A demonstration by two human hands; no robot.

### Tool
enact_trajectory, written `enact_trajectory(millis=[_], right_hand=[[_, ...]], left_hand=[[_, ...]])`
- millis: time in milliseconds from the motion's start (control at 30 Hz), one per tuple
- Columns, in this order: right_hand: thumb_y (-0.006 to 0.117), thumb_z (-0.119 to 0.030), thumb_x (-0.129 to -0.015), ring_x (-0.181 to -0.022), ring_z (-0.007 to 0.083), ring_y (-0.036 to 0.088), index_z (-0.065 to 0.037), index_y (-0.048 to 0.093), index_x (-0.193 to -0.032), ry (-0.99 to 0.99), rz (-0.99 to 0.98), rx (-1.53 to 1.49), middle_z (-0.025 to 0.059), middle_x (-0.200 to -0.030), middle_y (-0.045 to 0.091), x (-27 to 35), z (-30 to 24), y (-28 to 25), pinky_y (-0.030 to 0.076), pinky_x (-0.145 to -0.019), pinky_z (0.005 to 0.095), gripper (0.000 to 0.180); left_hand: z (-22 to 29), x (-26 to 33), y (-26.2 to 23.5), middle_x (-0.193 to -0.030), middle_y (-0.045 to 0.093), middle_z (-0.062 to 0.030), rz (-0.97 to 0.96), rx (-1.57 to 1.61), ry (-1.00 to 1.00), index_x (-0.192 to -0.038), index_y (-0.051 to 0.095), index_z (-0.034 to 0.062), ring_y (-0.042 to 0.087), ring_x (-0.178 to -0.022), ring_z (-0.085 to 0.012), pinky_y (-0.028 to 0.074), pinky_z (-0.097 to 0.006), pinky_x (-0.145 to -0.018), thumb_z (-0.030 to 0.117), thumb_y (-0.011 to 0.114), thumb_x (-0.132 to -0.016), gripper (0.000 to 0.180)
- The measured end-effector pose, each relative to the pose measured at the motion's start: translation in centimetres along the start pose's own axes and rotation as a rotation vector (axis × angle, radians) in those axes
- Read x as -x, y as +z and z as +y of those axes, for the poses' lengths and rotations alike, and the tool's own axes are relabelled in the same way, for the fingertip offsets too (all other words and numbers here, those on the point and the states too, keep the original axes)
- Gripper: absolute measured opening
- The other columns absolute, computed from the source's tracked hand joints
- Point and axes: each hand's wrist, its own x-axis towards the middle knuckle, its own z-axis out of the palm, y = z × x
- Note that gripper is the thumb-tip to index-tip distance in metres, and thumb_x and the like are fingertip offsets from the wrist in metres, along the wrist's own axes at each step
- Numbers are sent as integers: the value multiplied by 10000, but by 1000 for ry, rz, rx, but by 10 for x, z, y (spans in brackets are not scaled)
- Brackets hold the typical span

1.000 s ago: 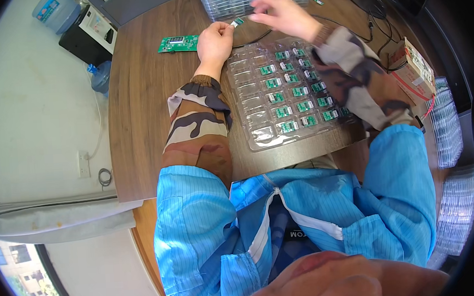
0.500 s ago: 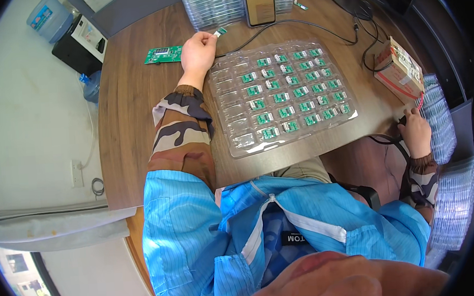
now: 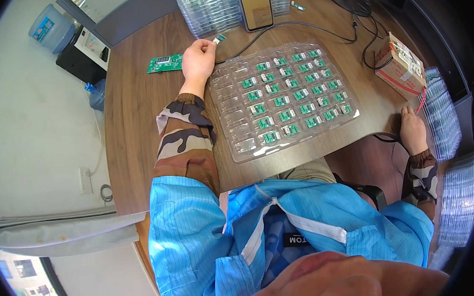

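We count one clear blister tray (image 3: pixel 234 101), one loose green circuit board (image 3: pixel 164 63), one cardboard box (image 3: pixel 399 65), one blue water jug (image 3: pixel 51 29)

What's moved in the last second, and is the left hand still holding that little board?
The right hand left the top of the blister tray and dropped to the table's right edge by the cardboard box, holding nothing. The left hand stays put, still pinching the small green board. Tray and loose circuit board unchanged.

Wooden table (image 3: pixel 136 116) under blister tray (image 3: pixel 286 98)
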Motion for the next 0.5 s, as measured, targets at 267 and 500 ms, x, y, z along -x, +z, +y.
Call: enact_trajectory(millis=[267, 500], right_hand=[[447, -8, -677, -633, 284, 570, -11, 465, -799, 112, -109, 5, 124, -806, 530, -9, -6, -10, 466, -553, 338, 123], [478, 23, -644, -642, 300, 570, -3, 470, -796, 91, -133, 6, 153, -813, 533, -13, -4, -9, 466, -564, 355, 154]], left_hand=[[-1, -5, 0, -649, 595, -51, -2, -7, -3, -760, 610, 80, 570, -642, -209, 433, -312, -593, 270, 569, -721, 198], [1, -2, -2, -670, 601, -59, 0, -17, -7, -765, 612, 83, 573, -653, -214, 435, -319, -605, 272, 569, -719, 199]])
